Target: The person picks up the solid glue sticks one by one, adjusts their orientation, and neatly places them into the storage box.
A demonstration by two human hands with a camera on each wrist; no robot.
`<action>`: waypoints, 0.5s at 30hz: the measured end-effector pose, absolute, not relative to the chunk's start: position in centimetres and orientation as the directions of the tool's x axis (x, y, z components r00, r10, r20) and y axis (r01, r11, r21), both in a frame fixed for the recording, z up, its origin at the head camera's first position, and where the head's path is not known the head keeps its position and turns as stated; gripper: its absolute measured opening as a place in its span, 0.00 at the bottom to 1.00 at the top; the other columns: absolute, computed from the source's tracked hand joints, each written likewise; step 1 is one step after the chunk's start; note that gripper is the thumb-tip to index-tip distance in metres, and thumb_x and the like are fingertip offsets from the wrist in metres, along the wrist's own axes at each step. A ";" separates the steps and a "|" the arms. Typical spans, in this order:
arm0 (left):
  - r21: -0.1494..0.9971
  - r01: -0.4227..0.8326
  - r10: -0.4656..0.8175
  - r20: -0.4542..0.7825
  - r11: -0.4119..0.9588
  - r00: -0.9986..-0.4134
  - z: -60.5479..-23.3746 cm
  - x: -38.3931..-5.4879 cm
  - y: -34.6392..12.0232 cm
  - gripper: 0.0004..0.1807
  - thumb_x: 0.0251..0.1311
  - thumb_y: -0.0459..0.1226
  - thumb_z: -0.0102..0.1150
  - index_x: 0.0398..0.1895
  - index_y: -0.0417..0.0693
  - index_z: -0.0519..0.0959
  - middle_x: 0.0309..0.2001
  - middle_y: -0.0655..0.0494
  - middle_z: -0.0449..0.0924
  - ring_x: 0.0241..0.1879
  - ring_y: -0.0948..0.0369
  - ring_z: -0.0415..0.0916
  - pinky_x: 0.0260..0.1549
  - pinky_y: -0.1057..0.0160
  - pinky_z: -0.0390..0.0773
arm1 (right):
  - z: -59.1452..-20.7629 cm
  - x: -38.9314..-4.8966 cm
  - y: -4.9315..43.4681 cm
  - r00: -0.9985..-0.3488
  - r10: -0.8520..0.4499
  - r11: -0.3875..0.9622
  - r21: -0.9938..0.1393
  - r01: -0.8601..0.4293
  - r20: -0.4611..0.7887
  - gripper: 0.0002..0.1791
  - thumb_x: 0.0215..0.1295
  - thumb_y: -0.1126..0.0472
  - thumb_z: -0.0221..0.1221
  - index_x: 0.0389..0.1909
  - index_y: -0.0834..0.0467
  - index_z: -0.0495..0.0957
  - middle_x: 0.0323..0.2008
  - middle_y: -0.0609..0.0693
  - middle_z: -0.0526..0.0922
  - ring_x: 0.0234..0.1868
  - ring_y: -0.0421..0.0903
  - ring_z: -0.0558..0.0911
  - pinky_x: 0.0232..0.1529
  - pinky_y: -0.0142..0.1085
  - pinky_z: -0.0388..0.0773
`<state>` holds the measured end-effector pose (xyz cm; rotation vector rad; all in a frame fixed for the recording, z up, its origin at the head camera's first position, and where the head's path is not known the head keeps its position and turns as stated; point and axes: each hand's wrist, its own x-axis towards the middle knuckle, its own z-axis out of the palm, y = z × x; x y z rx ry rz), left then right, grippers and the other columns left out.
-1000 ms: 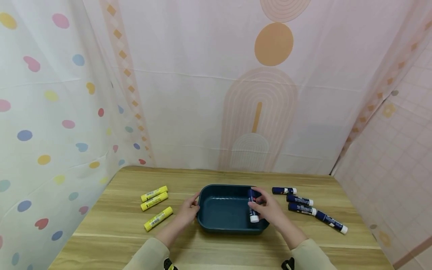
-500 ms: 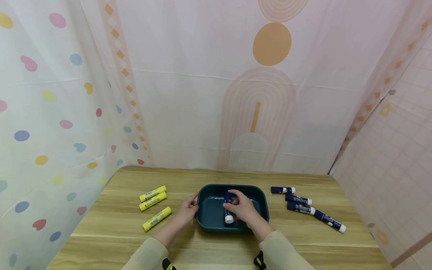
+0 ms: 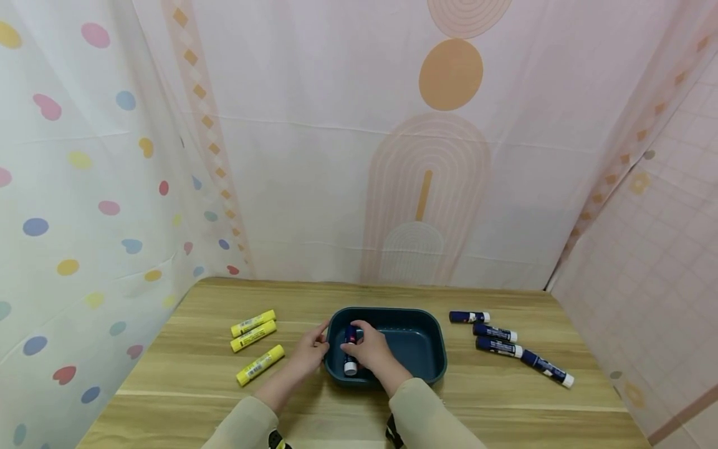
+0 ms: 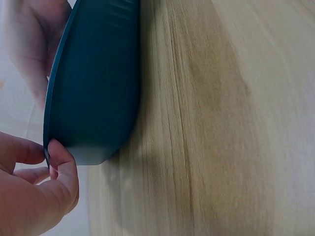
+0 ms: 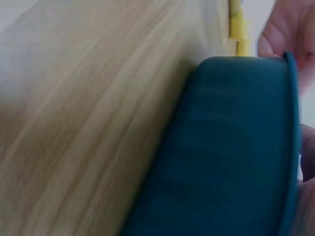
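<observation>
Tubes in yellow (image 3: 253, 337), three in all, are lying untouched at the left of the table (image 3: 303, 299); being round, they could be sent rolling by a brush from the left sleeve (image 3: 244, 424). Next along, the teal tray (image 3: 415, 343) is being pinched at its left rim by the left hand (image 3: 310, 350), thumb and fingers closing on the wall; tilting could be caused by an uneven pull there.

Inside the tray's left end, a dark blue tube (image 3: 350, 335) is being gripped between the thumb and fingers of the right hand (image 3: 373, 349), its white end pointing toward the near wall. Whether it is touching the tray floor cannot be told, the wrist views being blocked by the tray's sides. If released above the floor, it could be dropped and set rolling. The near rim is being crossed by the right forearm, so the tray could be nudged by a dipping arm. Farther right, four navy tubes (image 3: 498, 347) are lying loose; they could be scattered by a careless sweep.
</observation>
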<state>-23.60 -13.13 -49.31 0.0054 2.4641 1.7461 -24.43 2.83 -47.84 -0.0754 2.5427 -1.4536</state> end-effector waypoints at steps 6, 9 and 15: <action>0.944 -0.050 0.086 -0.083 0.326 -0.993 -49.3 -23.5 -13.2 0.29 0.62 0.23 0.43 0.68 0.37 0.61 0.38 0.46 0.65 0.30 0.58 0.66 0.23 0.63 0.72 | -48.4 -24.8 1.4 -0.986 -0.101 0.626 -0.778 0.042 -0.134 0.28 0.56 0.57 0.66 0.58 0.57 0.71 0.49 0.63 0.78 0.42 0.52 0.79 0.41 0.46 0.79; 0.942 -0.056 0.088 -0.090 0.332 -0.992 -49.3 -23.5 -13.2 0.29 0.63 0.23 0.43 0.69 0.38 0.61 0.39 0.45 0.65 0.31 0.57 0.67 0.24 0.63 0.73 | -48.6 -24.8 1.0 -0.985 -0.088 0.616 -0.786 0.062 -0.147 0.28 0.56 0.57 0.66 0.58 0.57 0.71 0.51 0.64 0.77 0.38 0.52 0.80 0.32 0.41 0.80; 0.941 -0.062 0.086 -0.096 0.332 -0.992 -49.2 -23.5 -13.3 0.29 0.63 0.23 0.43 0.69 0.38 0.60 0.40 0.44 0.65 0.33 0.56 0.67 0.26 0.61 0.75 | -48.7 -24.7 0.5 -0.982 -0.080 0.606 -0.791 0.086 -0.169 0.29 0.56 0.58 0.66 0.59 0.57 0.70 0.50 0.63 0.77 0.30 0.47 0.79 0.24 0.35 0.76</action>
